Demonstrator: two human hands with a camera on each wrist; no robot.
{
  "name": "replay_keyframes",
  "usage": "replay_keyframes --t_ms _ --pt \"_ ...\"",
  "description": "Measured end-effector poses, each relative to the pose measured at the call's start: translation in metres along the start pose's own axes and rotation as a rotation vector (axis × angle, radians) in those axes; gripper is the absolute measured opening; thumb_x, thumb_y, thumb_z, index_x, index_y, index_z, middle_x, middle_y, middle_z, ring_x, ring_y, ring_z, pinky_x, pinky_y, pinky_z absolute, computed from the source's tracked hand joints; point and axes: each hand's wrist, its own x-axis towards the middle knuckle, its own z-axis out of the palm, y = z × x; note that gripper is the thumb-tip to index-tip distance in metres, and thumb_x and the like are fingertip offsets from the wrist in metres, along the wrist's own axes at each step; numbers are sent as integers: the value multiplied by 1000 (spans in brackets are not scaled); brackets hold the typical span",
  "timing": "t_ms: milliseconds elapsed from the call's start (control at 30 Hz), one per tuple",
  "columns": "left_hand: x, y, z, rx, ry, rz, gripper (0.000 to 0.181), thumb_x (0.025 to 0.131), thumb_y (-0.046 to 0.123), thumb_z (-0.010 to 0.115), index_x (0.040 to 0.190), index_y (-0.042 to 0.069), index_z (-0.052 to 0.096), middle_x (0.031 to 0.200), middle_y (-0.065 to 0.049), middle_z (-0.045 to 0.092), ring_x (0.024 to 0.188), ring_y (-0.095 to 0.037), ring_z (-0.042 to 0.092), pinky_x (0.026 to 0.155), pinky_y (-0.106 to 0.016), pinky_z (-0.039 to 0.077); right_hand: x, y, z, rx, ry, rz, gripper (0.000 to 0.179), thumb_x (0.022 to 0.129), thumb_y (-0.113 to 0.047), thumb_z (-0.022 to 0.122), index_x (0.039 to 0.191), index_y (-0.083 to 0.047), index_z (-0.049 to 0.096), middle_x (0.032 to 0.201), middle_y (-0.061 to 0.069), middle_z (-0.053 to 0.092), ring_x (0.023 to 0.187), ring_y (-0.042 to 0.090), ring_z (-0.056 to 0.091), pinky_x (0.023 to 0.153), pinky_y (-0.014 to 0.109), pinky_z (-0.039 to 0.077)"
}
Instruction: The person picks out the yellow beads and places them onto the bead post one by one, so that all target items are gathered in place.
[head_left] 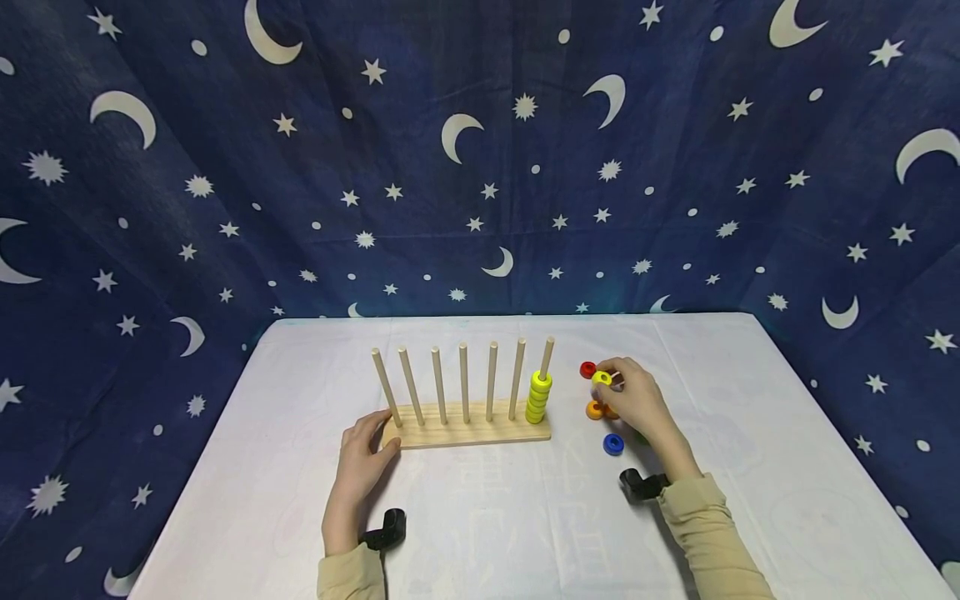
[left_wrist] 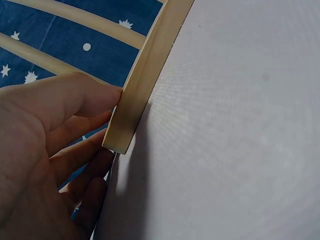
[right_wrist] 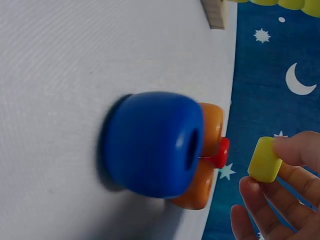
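A wooden peg board (head_left: 465,434) with several upright pegs stands on the table. Several yellow beads (head_left: 537,401) are stacked on its rightmost peg. My left hand (head_left: 358,465) grips the board's left end; in the left wrist view the thumb presses the front edge of the base (left_wrist: 131,102) and the fingers lie behind it. To the right of the board, my right hand (head_left: 640,400) pinches a yellow bead (right_wrist: 265,160) between thumb and fingertips, raised above the loose beads. Beneath and around that hand lie a red bead (head_left: 588,369), orange beads (head_left: 594,410) and a blue bead (head_left: 613,444).
A green bead (head_left: 642,437) is mostly hidden under the right hand. White cloth covers the table (head_left: 480,533). Behind it hangs a dark blue curtain (head_left: 420,192) with moons and stars. Black wrist cameras (head_left: 386,530) sit on both forearms.
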Motion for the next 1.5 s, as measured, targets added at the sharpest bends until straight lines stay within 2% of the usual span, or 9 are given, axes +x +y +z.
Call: replay_keyframes --t_ms 367,800,1100,1267,1500 --pt "0 2 -1 9 -2 -4 53 86 14 64 136 5 52 143 -16 47 132 -36 35 110 -59 30 -8 -13 -9 32 65 -103 34 89 -17 63 121 -8 59 117 13 59 106 34 56 93 51 48" --pt "0 2 0 2 -2 0 53 85 14 65 135 5 52 143 -16 47 132 -36 35 110 -59 30 -15 -35 -18 69 181 -228 30 89 -18 65 117 -9 62 111 11 62 100 30 60 91 48 50" --pt "0 2 -1 0 -7 -6 52 86 14 64 136 5 52 144 -17 47 133 -36 35 110 -59 29 -23 -53 -25 99 285 -342 29 86 -13 68 115 -10 64 106 8 63 95 27 60 84 46 48" --pt "0 1 -1 -2 -8 0 52 86 14 65 136 5 52 143 -17 47 132 -37 35 110 -59 29 -27 -62 -30 99 318 -390 30 84 -11 69 114 -9 65 106 7 63 95 25 60 85 45 50" --pt "0 0 -1 -6 -5 6 53 85 15 65 135 5 52 143 -17 48 133 -36 35 110 -58 29 -33 -74 -36 105 338 -417 32 83 -7 70 115 -10 65 107 6 63 96 22 58 86 41 49"
